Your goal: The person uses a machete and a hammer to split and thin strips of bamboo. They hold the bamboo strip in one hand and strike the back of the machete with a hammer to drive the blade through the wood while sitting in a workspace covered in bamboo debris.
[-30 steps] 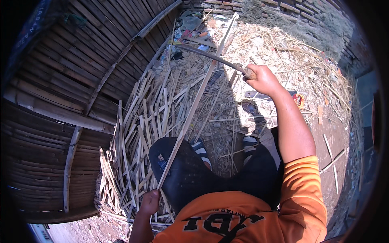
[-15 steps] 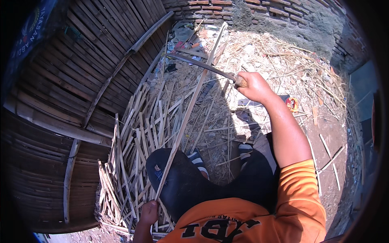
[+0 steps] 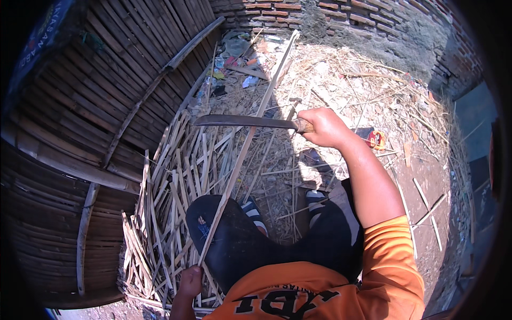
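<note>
My right hand [image 3: 322, 127] is closed round the wooden handle of a machete [image 3: 242, 121]. Its long dark blade points left and lies across a bamboo strip [image 3: 234, 173], seemingly against it. The pale strip runs slantwise from near my left hip, over my left knee, toward the brick wall. At its near end my left hand [image 3: 191, 281] is closed on the strip, low beside my left thigh. The strip's far end [image 3: 295, 35] stands off by itself over the littered ground.
Split bamboo sticks [image 3: 178, 197] lie in a heap on my left, along a woven bamboo wall [image 3: 112, 90]. A brick wall [image 3: 368, 18] closes the far side. Shavings and litter [image 3: 341, 69] cover the ground ahead. Crossed sticks [image 3: 429, 208] lie at right.
The machete has slid along the strip toward me, and its blade has turned from slanting away to nearly level across the view. My left hand still grips the near end.
</note>
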Demonstrator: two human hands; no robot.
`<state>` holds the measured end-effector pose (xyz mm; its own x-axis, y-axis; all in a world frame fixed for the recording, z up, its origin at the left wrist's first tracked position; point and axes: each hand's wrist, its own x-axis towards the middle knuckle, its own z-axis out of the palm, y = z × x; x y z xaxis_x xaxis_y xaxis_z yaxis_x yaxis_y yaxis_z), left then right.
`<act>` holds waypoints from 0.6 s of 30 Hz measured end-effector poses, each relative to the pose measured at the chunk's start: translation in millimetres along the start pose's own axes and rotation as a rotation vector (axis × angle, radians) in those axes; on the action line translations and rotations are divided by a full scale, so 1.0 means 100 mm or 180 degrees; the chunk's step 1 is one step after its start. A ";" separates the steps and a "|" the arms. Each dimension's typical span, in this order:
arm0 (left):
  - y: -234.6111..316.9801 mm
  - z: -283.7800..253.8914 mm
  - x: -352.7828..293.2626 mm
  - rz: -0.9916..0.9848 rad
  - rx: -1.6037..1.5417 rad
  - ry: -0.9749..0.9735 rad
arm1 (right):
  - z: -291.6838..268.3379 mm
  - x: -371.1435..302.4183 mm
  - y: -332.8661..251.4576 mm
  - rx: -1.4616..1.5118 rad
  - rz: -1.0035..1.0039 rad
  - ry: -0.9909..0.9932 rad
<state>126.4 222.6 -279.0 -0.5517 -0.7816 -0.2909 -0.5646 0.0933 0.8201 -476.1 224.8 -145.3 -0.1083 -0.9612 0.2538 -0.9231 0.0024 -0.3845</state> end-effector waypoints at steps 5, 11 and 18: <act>0.19 -0.01 -0.02 -0.0066 -0.0129 -0.0103 | 0.04 0.05 0.14 -0.0060 0.0208 0.0159; 0.00 -0.16 -0.01 -0.0128 -0.0134 0.0117 | -0.10 -0.06 0.43 0.0457 0.1284 0.0985; -0.28 -0.82 0.61 -0.0225 0.0090 0.1024 | -0.11 -0.03 0.29 0.0721 0.1378 0.0826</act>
<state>158.9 122.1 -279.8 -0.2910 -0.9411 -0.1722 -0.6138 0.0456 0.7882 -506.8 231.1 -147.4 -0.5741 -0.7859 0.2296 -0.6748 0.2954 -0.6763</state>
